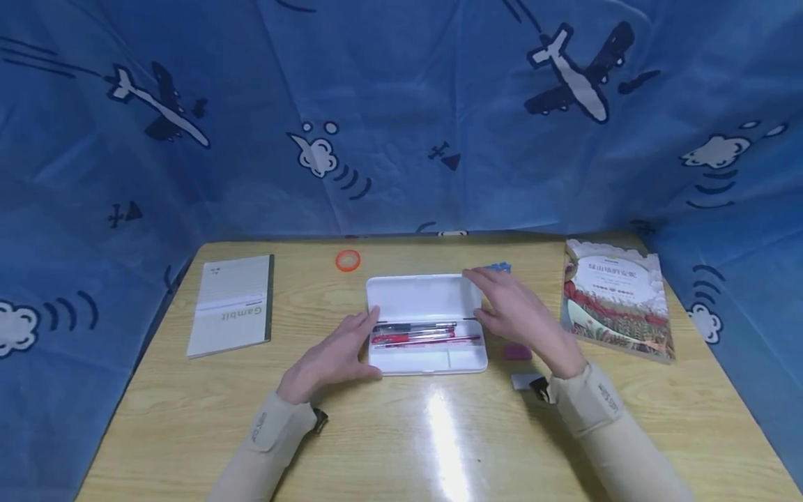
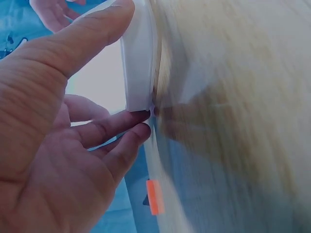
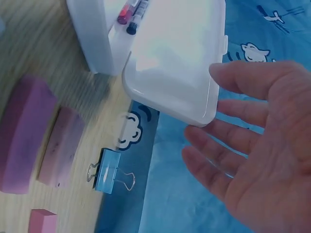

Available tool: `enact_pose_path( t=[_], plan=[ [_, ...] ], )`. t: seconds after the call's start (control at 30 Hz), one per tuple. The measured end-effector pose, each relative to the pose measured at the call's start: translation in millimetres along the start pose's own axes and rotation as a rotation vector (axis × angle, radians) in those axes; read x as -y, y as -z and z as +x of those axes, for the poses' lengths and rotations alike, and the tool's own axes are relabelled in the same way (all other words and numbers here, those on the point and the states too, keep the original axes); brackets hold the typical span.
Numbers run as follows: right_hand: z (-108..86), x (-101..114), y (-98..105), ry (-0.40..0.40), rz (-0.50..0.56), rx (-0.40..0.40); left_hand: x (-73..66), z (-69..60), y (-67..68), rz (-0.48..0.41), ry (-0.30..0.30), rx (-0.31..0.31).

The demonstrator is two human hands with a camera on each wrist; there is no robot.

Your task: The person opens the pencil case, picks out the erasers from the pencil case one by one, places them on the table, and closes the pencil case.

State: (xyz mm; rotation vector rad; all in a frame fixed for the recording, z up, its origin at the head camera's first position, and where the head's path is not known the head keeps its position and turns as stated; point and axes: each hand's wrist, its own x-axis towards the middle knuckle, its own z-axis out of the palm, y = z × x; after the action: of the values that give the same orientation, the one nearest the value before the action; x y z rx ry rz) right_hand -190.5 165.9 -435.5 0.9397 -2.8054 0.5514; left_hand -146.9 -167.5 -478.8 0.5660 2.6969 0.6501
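Observation:
A white pencil case [image 1: 408, 360] lies open on the table, its lid [image 1: 417, 296] raised at the back. Several pens [image 1: 414, 338], red and dark, lie in its tray. My left hand [image 1: 332, 355] holds the case's left end; in the left wrist view the thumb [image 2: 104, 24] lies on one edge and fingertips touch the far corner. At the lid's right side, my right hand [image 1: 517, 307] has its thumb on the lid's edge and its fingers behind, gripping it, as the right wrist view shows.
A pink eraser [image 1: 517, 351] and a whitish block [image 1: 523, 381] lie right of the case. Behind the right hand is a blue binder clip [image 3: 108, 170]. An orange ring [image 1: 348, 261] lies at the back, a notebook [image 1: 232, 317] at left, a picture-covered book [image 1: 617, 307] at right.

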Motion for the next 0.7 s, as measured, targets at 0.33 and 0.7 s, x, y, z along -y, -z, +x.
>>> enact_pose_path(
  t=[0.33, 0.7],
  plan=[
    [-14.0, 12, 3, -0.046, 0.008, -0.080, -3.7, -8.4, -3.2, 0.023, -0.012, -0.091],
    [-34.6, 25, -4, 0.132, -0.022, -0.230, -0.7, -13.8, 39.5, 0.012, -0.032, -0.233]
  ],
)
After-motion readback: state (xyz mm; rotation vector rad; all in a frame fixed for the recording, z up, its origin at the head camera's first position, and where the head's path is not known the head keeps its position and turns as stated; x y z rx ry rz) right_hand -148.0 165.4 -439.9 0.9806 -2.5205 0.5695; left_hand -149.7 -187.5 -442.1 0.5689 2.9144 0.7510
